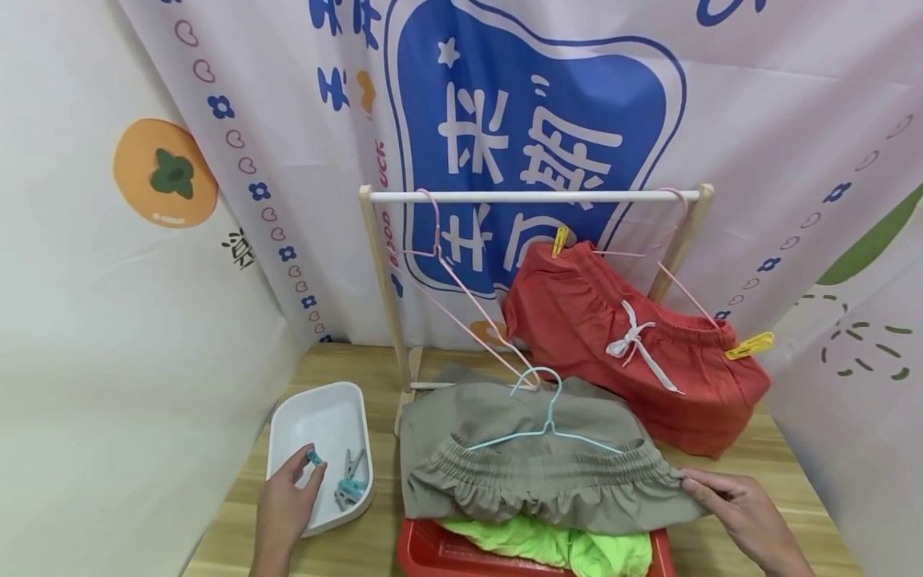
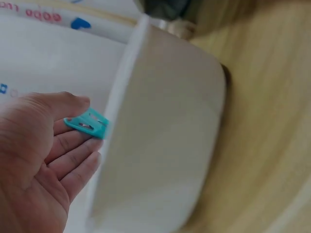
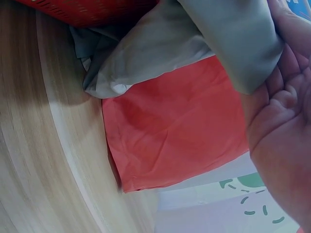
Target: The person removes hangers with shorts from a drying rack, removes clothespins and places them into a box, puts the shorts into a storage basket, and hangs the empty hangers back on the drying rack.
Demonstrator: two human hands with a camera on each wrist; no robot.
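Note:
Over the white tub, my left hand (image 1: 287,497) pinches a teal clothespin (image 2: 90,123) between thumb and fingers. More clothespins (image 1: 351,489) lie in the tub (image 1: 320,525). My right hand (image 1: 743,509) grips the right end of the waistband of the grey-green shorts (image 1: 519,501). A light blue hanger (image 1: 550,429) sits at that elastic waist, its hook pointing up and its lower part hidden inside the cloth. In the right wrist view, the grey-green cloth (image 3: 233,39) lies against my palm and fingers.
Red shorts (image 1: 620,353) hang from a pink hanger by yellow clothespins (image 1: 750,346) on the rack (image 1: 534,196). An unloaded pink hanger (image 1: 437,232) hangs at its left. Below the shorts stands a red basket (image 1: 433,553) with bright green cloth (image 1: 519,538).

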